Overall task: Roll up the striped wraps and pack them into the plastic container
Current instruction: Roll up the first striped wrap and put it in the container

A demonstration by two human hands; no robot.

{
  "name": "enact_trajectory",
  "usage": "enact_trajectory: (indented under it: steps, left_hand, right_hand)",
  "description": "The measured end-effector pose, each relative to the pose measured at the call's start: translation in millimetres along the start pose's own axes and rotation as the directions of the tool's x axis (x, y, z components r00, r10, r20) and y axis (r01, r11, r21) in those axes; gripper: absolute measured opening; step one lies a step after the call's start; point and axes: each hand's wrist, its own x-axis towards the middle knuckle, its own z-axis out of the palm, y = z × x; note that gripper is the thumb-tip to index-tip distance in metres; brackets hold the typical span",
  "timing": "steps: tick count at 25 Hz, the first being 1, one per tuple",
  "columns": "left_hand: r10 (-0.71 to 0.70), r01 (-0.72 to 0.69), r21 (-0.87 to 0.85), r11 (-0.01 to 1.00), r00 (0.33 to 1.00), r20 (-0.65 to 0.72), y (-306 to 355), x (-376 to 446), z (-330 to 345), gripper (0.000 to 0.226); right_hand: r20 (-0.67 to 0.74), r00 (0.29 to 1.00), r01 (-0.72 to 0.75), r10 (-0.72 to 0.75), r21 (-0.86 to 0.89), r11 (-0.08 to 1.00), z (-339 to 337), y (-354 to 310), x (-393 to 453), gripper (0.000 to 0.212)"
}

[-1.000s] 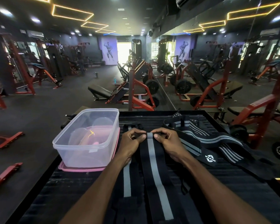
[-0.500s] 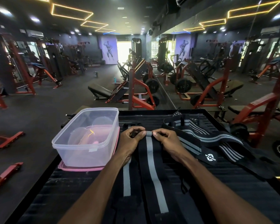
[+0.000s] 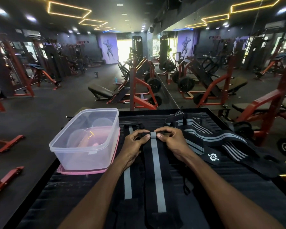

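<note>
Wrap in hand: long black fabric wrap with one grey centre stripe (image 3: 156, 176), lying flat down the middle of the black ribbed platform top (image 3: 238, 187), running from the near edge toward the far edge; its far end is turned over into a small roll.
Left hand (image 3: 134, 144): fingers curled round the left side of that rolled end, thumb on top, pinching it.
Right hand (image 3: 171, 141): fingers curled over the right side of the same rolled end, thumb tip pressed beside the grey stripe; gripping it.
Second wrap: another black wrap with a single grey stripe (image 3: 127, 184), flat and just left of the first, partly under the left forearm; its far end shows beyond the left hand.
Loose wraps: black wraps with several thin grey stripes and a white logo tab (image 3: 213, 141), lying unrolled in a heap toward the right edge, just beside the right hand.
Container: clear rectangular plastic container (image 3: 82, 152), open, at the left edge, sitting on a pink lid (image 3: 82, 171); no wrap inside it.
Beyond the far edge: red-and-black gym machines (image 3: 139, 90) on a dark floor.
</note>
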Motion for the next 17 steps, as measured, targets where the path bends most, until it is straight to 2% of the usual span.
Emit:
enact_trajectory:
  steps: [2, 4, 7, 11, 15, 17]
  left_hand:
    - [-0.036, 0.036, -0.032, 0.999, 0.999, -0.007, -1.3, 0.5, -0.6, 0.009]
    - [0.029, -0.026, 0.048, 0.998, 0.997, -0.065, -2.9, 2.4, -4.1, 0.006]
    - [0.072, -0.069, 0.072, 0.995, 0.996, -0.05, -4.3, 3.6, -6.7, 0.016]
    - [-0.021, 0.021, -0.09, 0.996, 1.0, 0.01, 0.3, -0.7, -1.4, 0.012]
    - [0.125, -0.11, 0.148, 0.983, 0.988, -0.09, -2.9, 1.1, -3.6, 0.011]
    - [0.149, -0.13, 0.175, 0.976, 0.983, -0.103, -4.0, 2.5, -5.7, 0.016]
  right_hand:
    - [-0.013, 1.0, 0.005, -0.005, 0.012, 1.0, 2.0, -0.3, -0.6, 0.017]
    - [0.005, 1.0, -0.014, 0.013, 0.033, 0.999, 4.2, 0.4, -0.8, 0.013]
    - [0.05, 0.999, -0.02, 0.019, 0.019, 1.0, 5.6, 1.2, -0.6, 0.01]
    - [0.017, 0.999, 0.035, -0.035, 0.013, 0.999, 2.9, 1.5, -1.6, 0.01]
    - [0.044, 0.997, -0.067, 0.065, 0.053, 0.996, 5.4, 1.2, -2.9, 0.014]
    - [0.055, 0.992, -0.114, 0.114, 0.014, 0.993, 6.3, 2.5, -2.0, 0.011]
